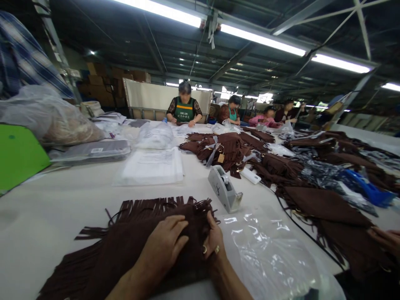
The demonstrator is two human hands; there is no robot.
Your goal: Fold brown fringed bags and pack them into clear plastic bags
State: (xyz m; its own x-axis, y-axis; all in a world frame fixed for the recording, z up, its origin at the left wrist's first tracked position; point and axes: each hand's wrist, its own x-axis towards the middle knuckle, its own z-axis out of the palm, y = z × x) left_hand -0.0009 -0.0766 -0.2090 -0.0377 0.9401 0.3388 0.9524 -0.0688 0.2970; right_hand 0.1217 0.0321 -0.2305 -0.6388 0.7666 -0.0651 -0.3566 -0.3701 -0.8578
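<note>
A dark brown fringed bag, suede-like, lies on the white table in front of me. My left hand rests on top of it, fingers laid along the material and thumb apart. At the bag's right edge, my right hand has its thumb up against the fringe and its fingers curled round the edge, partly hidden. A gold-coloured ring shows by those fingers. Just right of that hand spreads a clear plastic bag, flat on the table.
A grey tape dispenser stands beyond my right hand. Behind it are piled brown fringed bags. White sheets in plastic lie ahead, a green panel at left. Another person's hand touches brown material at right. Several people sit across the table.
</note>
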